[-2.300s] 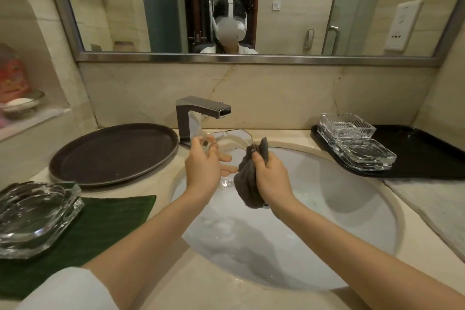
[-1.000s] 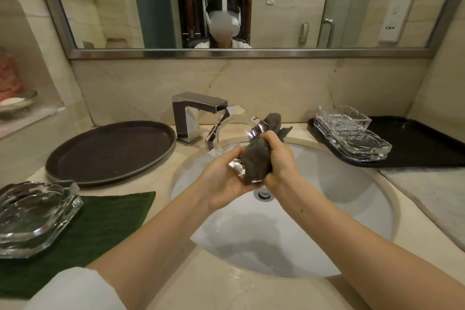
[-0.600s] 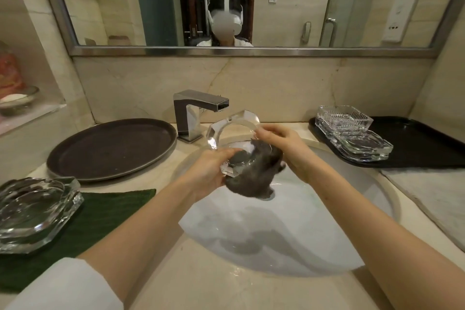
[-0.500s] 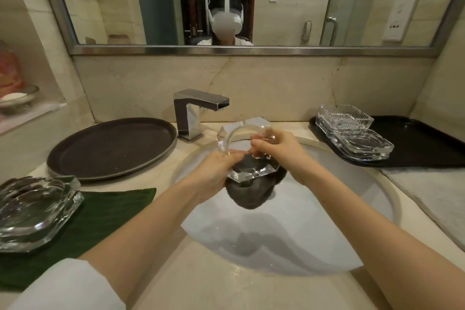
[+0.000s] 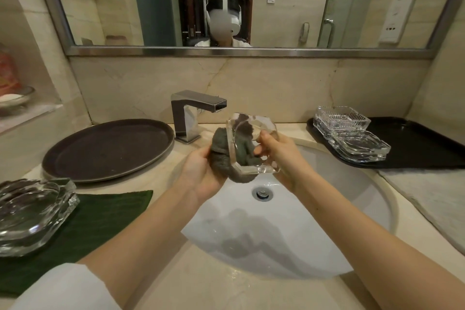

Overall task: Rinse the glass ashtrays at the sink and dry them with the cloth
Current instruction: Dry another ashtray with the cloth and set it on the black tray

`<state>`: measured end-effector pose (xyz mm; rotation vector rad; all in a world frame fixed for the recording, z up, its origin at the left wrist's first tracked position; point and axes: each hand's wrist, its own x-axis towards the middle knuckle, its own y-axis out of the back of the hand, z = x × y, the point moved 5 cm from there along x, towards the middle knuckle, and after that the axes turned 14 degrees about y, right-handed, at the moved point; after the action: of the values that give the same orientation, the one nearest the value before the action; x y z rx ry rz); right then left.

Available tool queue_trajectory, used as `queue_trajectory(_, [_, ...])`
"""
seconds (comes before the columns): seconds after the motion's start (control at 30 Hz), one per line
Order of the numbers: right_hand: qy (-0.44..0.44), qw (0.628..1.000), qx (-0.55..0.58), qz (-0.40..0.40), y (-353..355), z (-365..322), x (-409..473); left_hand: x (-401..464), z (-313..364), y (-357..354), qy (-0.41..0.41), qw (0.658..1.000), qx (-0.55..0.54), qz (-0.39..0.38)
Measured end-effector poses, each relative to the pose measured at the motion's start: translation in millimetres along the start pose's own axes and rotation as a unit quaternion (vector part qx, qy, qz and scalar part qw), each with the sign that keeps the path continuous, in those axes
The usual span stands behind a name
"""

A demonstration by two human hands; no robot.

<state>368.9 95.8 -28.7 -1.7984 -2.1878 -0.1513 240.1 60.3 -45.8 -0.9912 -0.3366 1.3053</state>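
Above the sink (image 5: 372, 211), just in front of the faucet (image 5: 193, 113): your right hand (image 5: 281, 156) grips the glass ashtray (image 5: 254, 146), tilted on edge. Your left hand (image 5: 201, 171) clutches the grey cloth (image 5: 221, 151) against its left side and underside. Hands close together. Right of the faucet, two more ashtrays (image 5: 352, 136) on the black tray (image 5: 425, 146); left of it, another ashtray (image 5: 30, 214) on the green mat (image 5: 100, 219).

Bare forearms and hands, left hand (image 5: 198, 173), right hand (image 5: 281, 156); white sleeve (image 5: 63, 289) at 7 o'clock; no rings or watch seen.
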Motion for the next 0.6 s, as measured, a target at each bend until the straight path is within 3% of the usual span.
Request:
queue_trajectory(0.23, [0.045, 0.997, -0.037, 0.051, -22, -1, -1, -2, -12, -8, 0.038, 0.997, -0.033, -0.055])
queue_trajectory(0.37, [0.055, 0.992, -0.095, 0.058, -17, 2, -2, -2, -11, -6, 0.059, 0.995, 0.009, -0.082])
queue_trajectory(0.47, [0.062, 0.988, -0.135, 0.035, -14, 3, 0, -1, -9, -3, 0.017, 0.997, 0.064, -0.032])
queue_trajectory(0.6, [0.074, 0.996, -0.049, 0.000, -16, -2, 0, -1, -5, -1, -0.053, 0.990, 0.113, 0.064])
